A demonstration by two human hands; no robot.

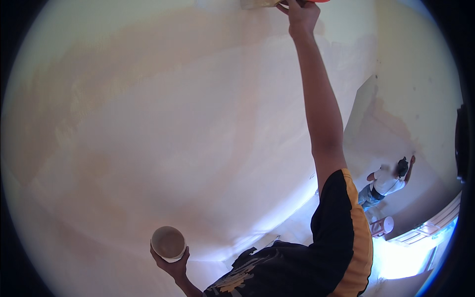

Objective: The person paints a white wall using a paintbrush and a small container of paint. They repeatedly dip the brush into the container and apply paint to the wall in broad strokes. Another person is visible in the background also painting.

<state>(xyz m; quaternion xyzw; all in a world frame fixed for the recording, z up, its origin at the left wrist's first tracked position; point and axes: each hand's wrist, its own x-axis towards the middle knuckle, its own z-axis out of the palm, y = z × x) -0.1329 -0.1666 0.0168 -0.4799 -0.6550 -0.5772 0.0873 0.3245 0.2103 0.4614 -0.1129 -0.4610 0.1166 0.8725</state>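
Low on the left, my left hand (171,265) grips a round, pale tub (169,243) from below, its open mouth towards the camera and its inside tan. My right arm is stretched up to the picture's top edge, where my right hand (304,15) holds a wide brush (261,3) with pale bristles, partly cut off by the frame. Something red-orange beside that hand is also cut off. The bristles are at the wall (167,130), which has patchy pinkish-tan and pale cream areas.
A co-worker (386,182) in a white top and jeans stands at the adjoining wall (412,85) on the right, one arm raised. Near them is a reddish stool or stand with a white round top (388,224). Bright light comes from an opening (402,260) at lower right.
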